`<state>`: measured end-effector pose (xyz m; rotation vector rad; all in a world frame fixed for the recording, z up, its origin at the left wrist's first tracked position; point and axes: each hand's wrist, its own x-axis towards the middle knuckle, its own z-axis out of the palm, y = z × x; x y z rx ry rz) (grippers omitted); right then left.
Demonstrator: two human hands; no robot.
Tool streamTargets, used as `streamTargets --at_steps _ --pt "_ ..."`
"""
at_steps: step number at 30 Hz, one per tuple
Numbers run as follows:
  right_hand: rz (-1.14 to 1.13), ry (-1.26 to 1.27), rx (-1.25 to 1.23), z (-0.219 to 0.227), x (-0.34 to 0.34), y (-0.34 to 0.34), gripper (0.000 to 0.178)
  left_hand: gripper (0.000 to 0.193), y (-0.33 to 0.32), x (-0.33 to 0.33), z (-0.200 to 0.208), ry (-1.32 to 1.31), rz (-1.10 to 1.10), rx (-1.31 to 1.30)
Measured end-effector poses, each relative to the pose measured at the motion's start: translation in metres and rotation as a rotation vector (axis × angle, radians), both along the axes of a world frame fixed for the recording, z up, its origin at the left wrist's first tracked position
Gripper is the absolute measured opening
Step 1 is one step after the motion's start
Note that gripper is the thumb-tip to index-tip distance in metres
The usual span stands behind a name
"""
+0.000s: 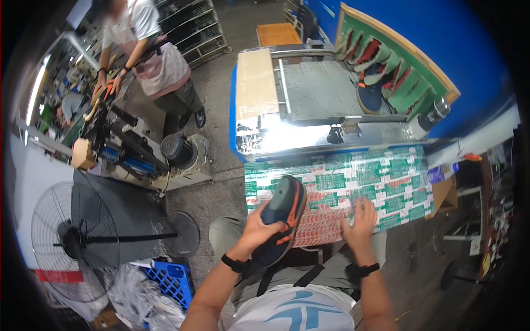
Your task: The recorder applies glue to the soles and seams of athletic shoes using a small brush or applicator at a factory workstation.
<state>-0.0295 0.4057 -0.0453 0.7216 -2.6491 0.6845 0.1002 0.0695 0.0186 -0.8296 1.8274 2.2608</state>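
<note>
A dark navy shoe (pixel 271 249) with orange straps and a grey-green inside is gripped in my left hand (pixel 255 233). Its thumb lies over the straps, and the shoe is tilted above the near edge of a tape-covered board (pixel 392 182). My right hand (pixel 360 229) is over the board's near side, thumb and fingers apart, and I see nothing held in it. Past the board, a second navy shoe with an orange strap (pixel 371 99) rests on the grey machine bed (pixel 314 88), beside a torn green and red flap curtain (pixel 381 60).
A standing fan (pixel 73 240) and a blue plastic crate (pixel 168 282) are at the left. Farther left, a co-worker (pixel 157 66) handles an orange and dark item at a machine with a motor (pixel 179 150). A purple-wrapped roll (pixel 441 173) sits right of the board.
</note>
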Motion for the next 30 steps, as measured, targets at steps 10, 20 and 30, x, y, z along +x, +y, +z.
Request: streamTargets --at_steps 10,20,30 --pt "-0.063 -0.064 -0.008 -0.022 -0.016 0.014 0.056 0.072 -0.151 -0.185 0.135 0.320 -0.253 -0.687" --pt "-0.108 -0.085 -0.047 -0.021 -0.020 0.019 0.051 0.078 -0.234 -0.362 0.056 0.161 -0.184 -1.455" --pt "-0.073 -0.159 -0.098 -0.021 -0.027 0.024 0.047 0.131 0.065 -0.583 0.030 0.177 -0.484 -1.044"
